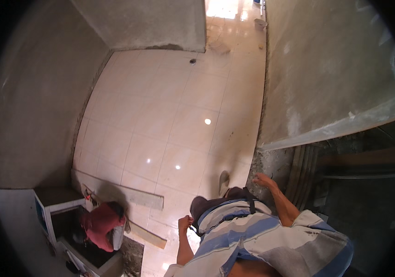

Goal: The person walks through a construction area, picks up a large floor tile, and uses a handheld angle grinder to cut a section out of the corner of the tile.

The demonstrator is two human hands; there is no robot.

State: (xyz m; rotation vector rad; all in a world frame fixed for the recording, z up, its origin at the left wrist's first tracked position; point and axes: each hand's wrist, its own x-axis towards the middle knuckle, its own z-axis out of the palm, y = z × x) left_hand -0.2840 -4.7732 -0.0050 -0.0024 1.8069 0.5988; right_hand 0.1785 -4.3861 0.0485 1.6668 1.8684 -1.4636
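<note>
My left hand (186, 223) hangs beside my dark trousers (205, 207), its fingers curled together. A small dark bit shows by the fingers, too small to name. My right hand (263, 180) is held out to the side, near the base of the right wall, with its fingers partly stretched and nothing seen in them. I wear a striped blue, white and grey shirt (225, 233). One shoe (224, 180) shows on the pale tiled floor (169, 115) ahead of my body.
A person in a red shirt (100, 226) bends over a tiled basin-like box (75, 203) at the lower left. Two boards (137, 196) lie on the floor near them. Bare plaster walls (326, 69) flank the floor. A bucket (259, 24) stands far ahead; planks (301, 175) lean at the right.
</note>
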